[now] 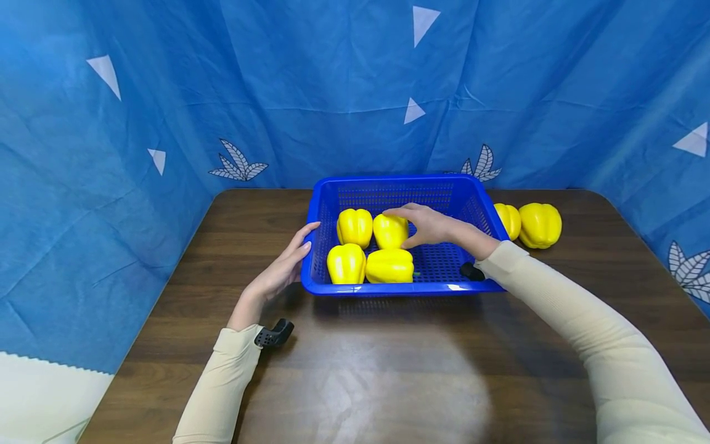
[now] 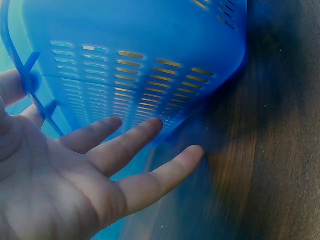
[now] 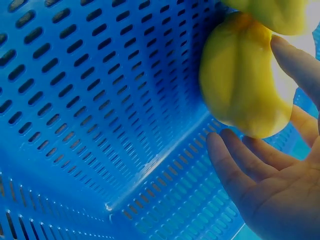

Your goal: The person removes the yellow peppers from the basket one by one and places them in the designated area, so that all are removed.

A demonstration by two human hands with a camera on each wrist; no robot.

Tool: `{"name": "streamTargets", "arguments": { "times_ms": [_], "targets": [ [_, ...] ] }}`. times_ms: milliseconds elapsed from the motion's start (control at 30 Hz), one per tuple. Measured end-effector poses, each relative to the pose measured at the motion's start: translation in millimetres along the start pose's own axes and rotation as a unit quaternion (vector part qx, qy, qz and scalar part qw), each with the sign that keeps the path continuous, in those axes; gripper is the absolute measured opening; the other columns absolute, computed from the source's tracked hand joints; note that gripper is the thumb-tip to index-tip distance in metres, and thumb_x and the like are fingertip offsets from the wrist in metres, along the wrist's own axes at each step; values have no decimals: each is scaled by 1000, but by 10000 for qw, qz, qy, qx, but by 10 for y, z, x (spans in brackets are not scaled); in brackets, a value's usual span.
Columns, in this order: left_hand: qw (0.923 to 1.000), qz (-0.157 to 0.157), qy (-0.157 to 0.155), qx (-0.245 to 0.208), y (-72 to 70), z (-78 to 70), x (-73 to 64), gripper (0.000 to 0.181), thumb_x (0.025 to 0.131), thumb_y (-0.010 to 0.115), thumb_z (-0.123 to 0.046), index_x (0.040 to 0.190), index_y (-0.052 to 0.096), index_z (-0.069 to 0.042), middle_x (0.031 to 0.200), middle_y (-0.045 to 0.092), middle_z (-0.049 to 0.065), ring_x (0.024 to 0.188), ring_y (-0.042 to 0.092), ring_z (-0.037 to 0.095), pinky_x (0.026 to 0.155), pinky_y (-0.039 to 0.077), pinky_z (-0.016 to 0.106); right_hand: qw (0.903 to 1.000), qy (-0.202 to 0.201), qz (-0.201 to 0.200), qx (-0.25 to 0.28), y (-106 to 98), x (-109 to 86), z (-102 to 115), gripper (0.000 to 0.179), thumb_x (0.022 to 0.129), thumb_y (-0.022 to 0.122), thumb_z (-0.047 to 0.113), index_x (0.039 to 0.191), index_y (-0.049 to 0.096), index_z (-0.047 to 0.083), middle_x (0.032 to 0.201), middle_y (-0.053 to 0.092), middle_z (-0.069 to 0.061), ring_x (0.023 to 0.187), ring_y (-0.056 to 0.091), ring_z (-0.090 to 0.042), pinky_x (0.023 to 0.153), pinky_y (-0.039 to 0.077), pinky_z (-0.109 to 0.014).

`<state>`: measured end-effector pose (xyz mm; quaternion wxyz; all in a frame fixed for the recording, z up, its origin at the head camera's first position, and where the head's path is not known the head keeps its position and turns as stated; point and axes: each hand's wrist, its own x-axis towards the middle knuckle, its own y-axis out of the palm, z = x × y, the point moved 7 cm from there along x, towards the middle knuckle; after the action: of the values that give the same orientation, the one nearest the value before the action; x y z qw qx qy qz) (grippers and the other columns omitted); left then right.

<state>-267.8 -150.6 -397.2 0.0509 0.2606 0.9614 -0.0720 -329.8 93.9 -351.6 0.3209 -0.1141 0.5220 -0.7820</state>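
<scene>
Several yellow bell peppers (image 1: pixel 347 264) lie in a blue perforated plastic basket (image 1: pixel 383 288). My right hand (image 1: pixel 424 223) reaches over the right side into it. Its fingers spread about the back right pepper (image 1: pixel 391 233) of the group. In the right wrist view, the thumb overlaps that pepper (image 3: pixel 240 80), while the other fingers extend loosely below it. At the left end of the basket, my left hand (image 1: pixel 284 266) has its thumb and index finger at the rim. Its remaining fingers (image 2: pixel 160 182) stretch out along the outer wall (image 2: pixel 130 30) in the left wrist view.
Two more yellow bell peppers (image 1: pixel 540 226) lie on the wooden table (image 1: pixel 388 364) just right of the basket, one partly behind its rim. A blue patterned cloth (image 1: pixel 333 80) hangs behind the table and round its sides.
</scene>
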Motion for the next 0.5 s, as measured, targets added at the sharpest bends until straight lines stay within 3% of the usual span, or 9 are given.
{"name": "streamTargets", "arguments": {
  "times_ms": [500],
  "targets": [
    [10000,-41,-43,-28,0,4,7,49,100,26,-42,146,9,-42,158,6,6,132,37,47,92,49,57,9997,66,-32,-218,31,52,-18,81,77,76,16,145,32,12,142,37,-23,126,43,-37,102,44,-51]
  ]
}}
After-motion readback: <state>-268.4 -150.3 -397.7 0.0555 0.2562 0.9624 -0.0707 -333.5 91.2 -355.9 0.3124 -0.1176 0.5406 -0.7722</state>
